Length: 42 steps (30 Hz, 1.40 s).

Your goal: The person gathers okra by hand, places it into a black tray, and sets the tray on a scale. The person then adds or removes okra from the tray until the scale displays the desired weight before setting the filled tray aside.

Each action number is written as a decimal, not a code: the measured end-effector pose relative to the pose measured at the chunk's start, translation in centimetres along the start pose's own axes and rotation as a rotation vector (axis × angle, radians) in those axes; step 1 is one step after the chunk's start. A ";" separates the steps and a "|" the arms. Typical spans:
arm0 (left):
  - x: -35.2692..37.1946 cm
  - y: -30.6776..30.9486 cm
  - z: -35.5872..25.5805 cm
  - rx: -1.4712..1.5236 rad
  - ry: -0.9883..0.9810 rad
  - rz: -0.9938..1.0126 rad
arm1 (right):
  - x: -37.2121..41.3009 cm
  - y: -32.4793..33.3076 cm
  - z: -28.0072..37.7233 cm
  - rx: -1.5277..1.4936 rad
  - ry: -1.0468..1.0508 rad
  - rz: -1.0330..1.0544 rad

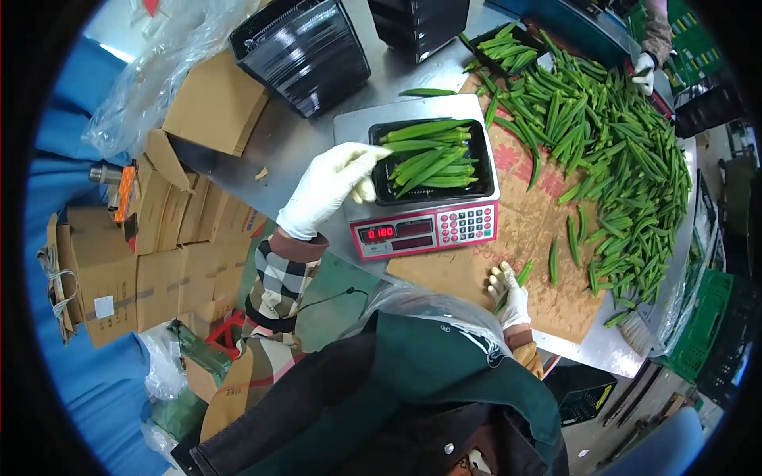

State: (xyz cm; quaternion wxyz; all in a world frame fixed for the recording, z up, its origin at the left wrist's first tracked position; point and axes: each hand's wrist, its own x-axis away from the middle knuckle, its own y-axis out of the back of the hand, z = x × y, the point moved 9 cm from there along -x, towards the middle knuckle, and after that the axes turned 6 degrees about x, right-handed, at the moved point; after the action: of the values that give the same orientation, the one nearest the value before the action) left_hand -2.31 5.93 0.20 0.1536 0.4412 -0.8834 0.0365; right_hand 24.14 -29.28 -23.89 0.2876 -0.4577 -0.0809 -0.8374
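Note:
My left hand (337, 186), in a white glove, is at the left rim of a black tray (380, 178). Its thumb and index finger come together at the tip of an okra pod (417, 146), which lies over the other pods in the tray. Beneath the tray is a scale (470, 225) with a red-edged panel, its display reading 0.180. My right hand (510, 297), also gloved, is low over the cardboard sheet (444, 279), its fingers curled round okra (524, 274) that sticks out past them.
A large heap of okra (627, 174) covers the right side of the table. Behind the scale are stacks of black trays (305, 59) and another filled tray (508, 51). A co-worker's gloved hand (644, 73) is at the far right. Cardboard boxes (171, 278) stand at left.

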 end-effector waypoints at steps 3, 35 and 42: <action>-0.8 2.5 3.4 -0.473 0.183 -0.269 | -0.2 0.7 -0.3 -0.016 0.007 -0.022; -11.4 -0.2 -19.4 -0.563 -0.897 -0.581 | -1.9 0.8 -0.9 -0.085 -0.150 -0.178; -15.3 21.4 -10.3 -0.833 -0.466 -0.509 | -1.9 0.2 -0.7 -0.064 -0.114 -0.137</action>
State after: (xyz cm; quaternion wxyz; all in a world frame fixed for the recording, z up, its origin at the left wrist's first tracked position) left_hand -8.09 32.78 6.88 0.1194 0.5395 -0.6989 -0.4541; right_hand 24.51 -29.02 -25.84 0.2100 -0.5069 -0.1015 -0.8298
